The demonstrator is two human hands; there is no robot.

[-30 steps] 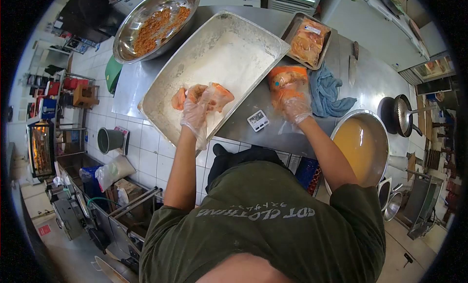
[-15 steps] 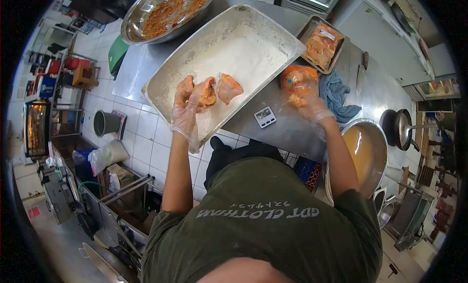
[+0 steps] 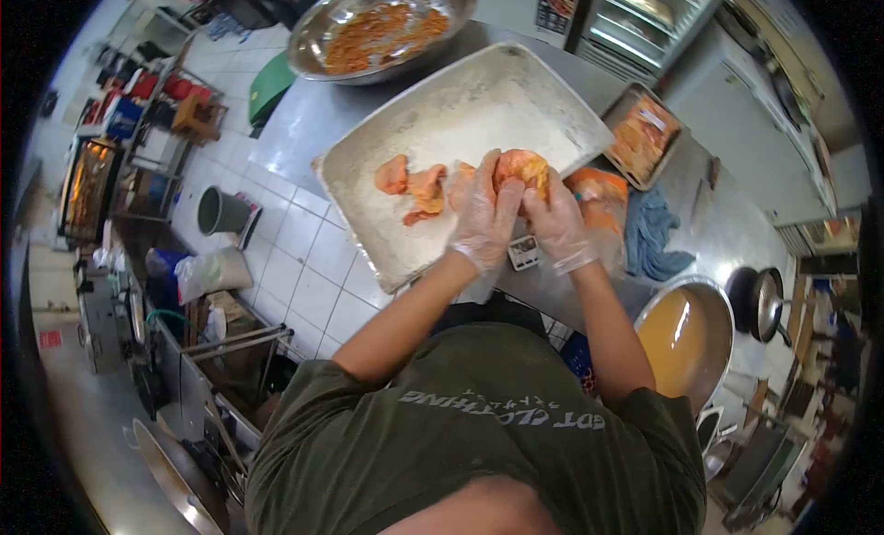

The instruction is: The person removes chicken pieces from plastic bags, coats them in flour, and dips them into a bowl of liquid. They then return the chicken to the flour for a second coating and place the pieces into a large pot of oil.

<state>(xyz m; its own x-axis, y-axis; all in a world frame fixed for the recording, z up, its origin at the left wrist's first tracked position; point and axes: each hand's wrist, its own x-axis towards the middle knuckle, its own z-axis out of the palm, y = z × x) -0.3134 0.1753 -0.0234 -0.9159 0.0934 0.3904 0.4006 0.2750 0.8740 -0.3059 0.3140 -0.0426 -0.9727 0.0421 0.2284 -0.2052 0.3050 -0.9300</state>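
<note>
My left hand (image 3: pixel 488 217) and my right hand (image 3: pixel 557 220), both in clear plastic gloves, are closed together on a piece of raw, orange-seasoned chicken (image 3: pixel 521 167). They hold it over the front right edge of a large metal tray (image 3: pixel 552 88) with white flour (image 3: pixel 479 107) spread in it. Other chicken pieces (image 3: pixel 425 190) lie on the flour left of my hands, one partly hidden by my left glove. Beside my right hand is a plastic bag of chicken (image 3: pixel 599 192). A white digital timer (image 3: pixel 523 252) shows partly below the gloves.
A steel bowl (image 3: pixel 308 52) of orange-brown crumbs stands behind the tray. To the right are a smaller tray (image 3: pixel 680 134) of packed chicken, a blue cloth (image 3: pixel 656 236) and a knife (image 3: pixel 707 180). Near my right elbow sits a large pot (image 3: pixel 723 351) of yellow liquid, with frying pans (image 3: pixel 766 303) beyond.
My right hand has left the bag and come over the tray's edge with a chicken piece. My left hand has let go of the pieces in the flour and moved right to join it.
</note>
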